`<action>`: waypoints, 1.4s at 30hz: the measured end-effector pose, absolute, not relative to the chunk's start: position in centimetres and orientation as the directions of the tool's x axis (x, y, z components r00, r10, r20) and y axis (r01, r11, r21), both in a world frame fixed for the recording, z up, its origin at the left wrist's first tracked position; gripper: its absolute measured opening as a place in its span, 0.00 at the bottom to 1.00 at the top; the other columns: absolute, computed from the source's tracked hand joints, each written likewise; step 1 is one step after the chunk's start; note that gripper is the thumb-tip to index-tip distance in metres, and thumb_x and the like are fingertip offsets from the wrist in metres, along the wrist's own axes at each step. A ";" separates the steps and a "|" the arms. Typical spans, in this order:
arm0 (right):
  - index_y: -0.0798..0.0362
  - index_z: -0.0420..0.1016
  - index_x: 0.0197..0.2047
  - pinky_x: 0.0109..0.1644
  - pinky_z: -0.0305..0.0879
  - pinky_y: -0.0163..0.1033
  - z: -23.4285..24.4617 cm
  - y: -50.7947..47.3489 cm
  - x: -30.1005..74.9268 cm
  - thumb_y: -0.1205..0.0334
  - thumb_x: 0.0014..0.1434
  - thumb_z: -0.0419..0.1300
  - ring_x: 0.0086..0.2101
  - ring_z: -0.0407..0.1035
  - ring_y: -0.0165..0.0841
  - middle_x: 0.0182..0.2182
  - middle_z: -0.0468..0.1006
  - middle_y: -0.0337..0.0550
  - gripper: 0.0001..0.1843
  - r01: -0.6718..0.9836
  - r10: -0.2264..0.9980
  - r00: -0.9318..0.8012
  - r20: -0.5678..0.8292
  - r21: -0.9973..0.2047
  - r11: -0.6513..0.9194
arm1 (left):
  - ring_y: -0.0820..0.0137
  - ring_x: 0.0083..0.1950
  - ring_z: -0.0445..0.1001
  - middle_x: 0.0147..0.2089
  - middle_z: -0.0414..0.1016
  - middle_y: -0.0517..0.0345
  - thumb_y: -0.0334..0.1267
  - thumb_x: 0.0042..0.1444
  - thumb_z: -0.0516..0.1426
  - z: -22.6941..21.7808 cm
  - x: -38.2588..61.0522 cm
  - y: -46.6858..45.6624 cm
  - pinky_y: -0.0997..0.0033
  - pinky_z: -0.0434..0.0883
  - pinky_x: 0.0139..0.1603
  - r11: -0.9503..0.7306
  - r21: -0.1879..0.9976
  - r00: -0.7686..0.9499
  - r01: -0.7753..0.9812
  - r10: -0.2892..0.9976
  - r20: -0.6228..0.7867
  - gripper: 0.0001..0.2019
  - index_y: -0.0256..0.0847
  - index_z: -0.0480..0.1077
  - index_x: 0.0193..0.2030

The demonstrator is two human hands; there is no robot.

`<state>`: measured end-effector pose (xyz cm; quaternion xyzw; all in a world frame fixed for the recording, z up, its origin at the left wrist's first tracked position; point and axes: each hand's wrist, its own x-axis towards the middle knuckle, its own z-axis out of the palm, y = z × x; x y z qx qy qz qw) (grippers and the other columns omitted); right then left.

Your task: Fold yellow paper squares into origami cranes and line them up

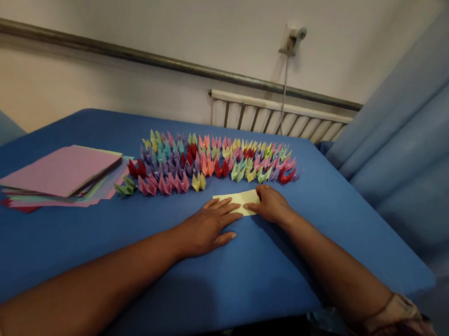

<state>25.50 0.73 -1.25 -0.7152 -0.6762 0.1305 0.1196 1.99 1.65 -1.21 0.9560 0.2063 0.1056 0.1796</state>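
A pale yellow strip of paper (238,198), apparently folded, lies on the blue table (141,305) in front of me. My left hand (209,227) rests flat on its left part, fingers spread and thumb apart. At the other end, my right hand (270,204) grips the paper's right edge between thumb and fingers. Just beyond the paper stand rows of small folded paper cranes (209,166) in pink, purple, red, yellow, green and blue. The nearest one is a yellow crane (198,182).
A stack of coloured paper sheets (65,170), pink on top, lies at the left. Behind the table are a wall rail (145,59), a radiator (251,101) and a socket with a cable (290,39). A blue curtain (405,141) hangs along the right side.
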 end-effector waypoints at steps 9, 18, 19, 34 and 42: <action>0.49 0.63 0.32 0.38 0.69 0.39 -2.8 0.3 25.1 0.54 0.48 0.64 0.31 0.71 0.33 0.30 0.76 0.37 0.15 0.186 0.996 0.063 0.070 -0.981 0.057 | 0.58 0.71 0.55 0.70 0.56 0.47 0.44 0.62 0.54 -0.8 2.4 1.7 0.50 0.55 0.70 -0.645 0.611 0.615 0.459 0.727 0.307 0.27 0.42 0.57 0.67; 0.49 0.66 0.31 0.40 0.70 0.40 -0.7 -1.1 24.9 0.46 0.46 0.68 0.30 0.70 0.32 0.28 0.75 0.36 0.20 0.070 0.985 0.052 0.167 -0.984 0.163 | 0.58 0.49 0.77 0.51 0.77 0.48 0.53 0.53 0.61 0.3 3.4 0.4 0.59 0.74 0.49 -0.012 0.999 0.275 0.038 0.962 0.001 0.26 0.36 0.69 0.52; 0.49 0.67 0.32 0.40 0.70 0.40 -0.7 -1.2 24.9 0.46 0.46 0.68 0.30 0.70 0.32 0.28 0.75 0.36 0.20 0.053 0.986 0.050 0.161 -0.986 0.158 | 0.60 0.45 0.77 0.46 0.79 0.49 0.53 0.53 0.61 0.5 3.5 0.3 0.61 0.74 0.46 0.029 0.999 0.271 0.018 0.962 -0.033 0.23 0.36 0.72 0.47; 0.54 0.81 0.29 0.32 0.63 0.36 -1.5 -1.0 25.4 0.46 0.53 0.65 0.26 0.66 0.30 0.25 0.76 0.38 0.18 0.117 0.976 0.074 0.203 -0.974 0.194 | 0.70 0.33 0.73 0.32 0.78 0.58 0.49 0.47 0.65 0.8 3.2 0.8 0.72 0.68 0.33 0.037 0.999 0.180 0.024 0.983 -0.041 0.16 0.36 0.75 0.34; 0.55 0.80 0.30 0.32 0.63 0.36 -1.8 -0.8 25.6 0.47 0.53 0.65 0.26 0.67 0.30 0.26 0.77 0.39 0.18 0.109 0.979 0.067 0.192 -0.977 0.184 | 0.67 0.34 0.75 0.35 0.79 0.54 0.50 0.49 0.63 0.8 3.2 0.8 0.69 0.71 0.35 0.025 0.996 0.197 0.080 0.980 -0.041 0.18 0.35 0.75 0.37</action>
